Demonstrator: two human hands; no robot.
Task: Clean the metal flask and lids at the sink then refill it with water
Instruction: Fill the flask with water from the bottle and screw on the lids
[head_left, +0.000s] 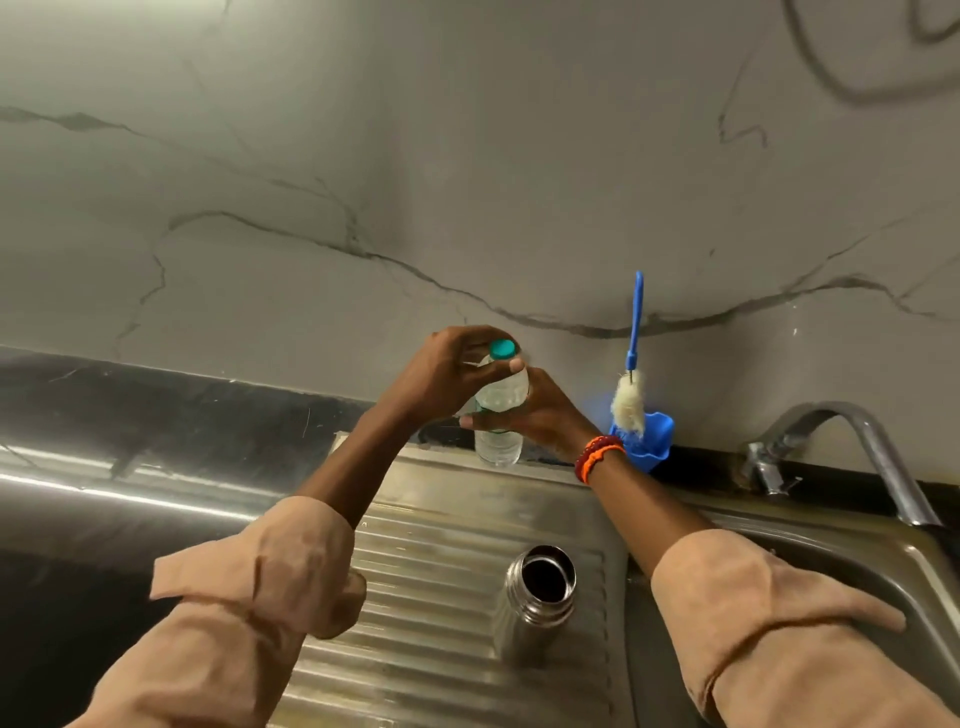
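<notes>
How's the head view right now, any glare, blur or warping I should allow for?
Head view: dim, greenish light; a bright glare streak on the steel counter at left; wide-angle bend curves the wall veining and counter edge; both hands, left hand and right hand, slightly soft on the bottle; the flask mouth is sharp but its inside is too dark to read.

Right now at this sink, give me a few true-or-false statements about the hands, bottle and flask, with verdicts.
1. The metal flask stands open on the ribbed drainboard. True.
2. The left hand rests on the tap. False: its fingers are at the plastic bottle's teal cap.
3. The right hand holds the plastic bottle by its body. True.
4. The bottle brush sits inside the flask. False: it stands in the blue holder by the wall.
</notes>
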